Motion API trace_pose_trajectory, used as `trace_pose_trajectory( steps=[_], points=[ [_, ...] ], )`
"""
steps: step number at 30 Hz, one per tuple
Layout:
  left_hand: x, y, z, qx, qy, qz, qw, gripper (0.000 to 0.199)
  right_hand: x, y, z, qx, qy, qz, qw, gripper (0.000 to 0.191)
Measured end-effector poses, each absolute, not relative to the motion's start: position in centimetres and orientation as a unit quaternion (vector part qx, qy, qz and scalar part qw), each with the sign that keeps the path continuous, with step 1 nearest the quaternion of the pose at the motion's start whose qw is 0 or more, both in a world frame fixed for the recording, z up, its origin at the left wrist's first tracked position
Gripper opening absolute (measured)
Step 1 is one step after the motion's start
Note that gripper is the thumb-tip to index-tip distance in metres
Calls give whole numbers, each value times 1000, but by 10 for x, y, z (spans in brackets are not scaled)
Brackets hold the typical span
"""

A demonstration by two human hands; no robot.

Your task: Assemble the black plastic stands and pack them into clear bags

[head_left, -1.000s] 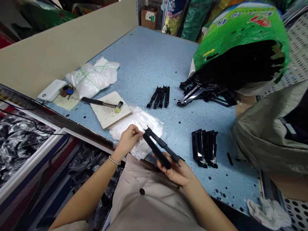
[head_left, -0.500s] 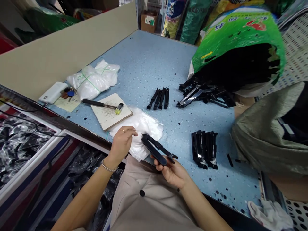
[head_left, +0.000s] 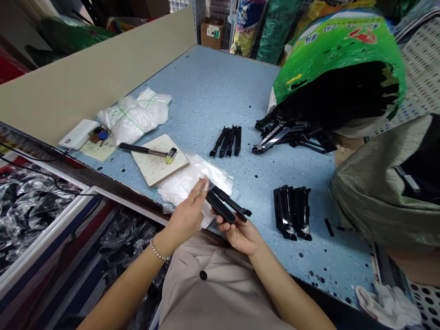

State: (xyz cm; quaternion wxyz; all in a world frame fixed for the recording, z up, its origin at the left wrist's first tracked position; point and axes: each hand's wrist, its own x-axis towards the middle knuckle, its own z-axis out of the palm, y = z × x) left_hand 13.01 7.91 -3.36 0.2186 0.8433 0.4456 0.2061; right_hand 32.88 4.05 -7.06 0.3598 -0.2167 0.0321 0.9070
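Head view: right hand (head_left: 239, 236) had a closed grip on a black plastic bracket (head_left: 222, 205), just beside the clear plastic bag (head_left: 182, 185); left hand (head_left: 187, 217), grip open, rested over that bag.

From my screen I can read no clear word. The green sack (head_left: 338, 46) has blue printed characters and a red logo on it, but they are bent and I cannot read them. The cardboard box (head_left: 210, 35) has one small label, also too small for me.
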Motion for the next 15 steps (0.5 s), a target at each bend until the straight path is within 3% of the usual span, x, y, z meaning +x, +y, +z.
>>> trace_pose_trajectory(
  steps=[5,8,12,15],
  points=[
    [148,46,-23,891,313,170,283,77,316,42,-61,-468,-276,726,421,17],
    [134,39,-2,872,339,135,328,53,316,29,-42,-498,-461,645,351,25],
    [79,31,28,826,394,50,401,33,357,15,-20,-489,-554,621,262,40],
    [35,22,2,759,458,-60,459,28,414,18,-21,-665,-613,353,240,38]
  ],
)
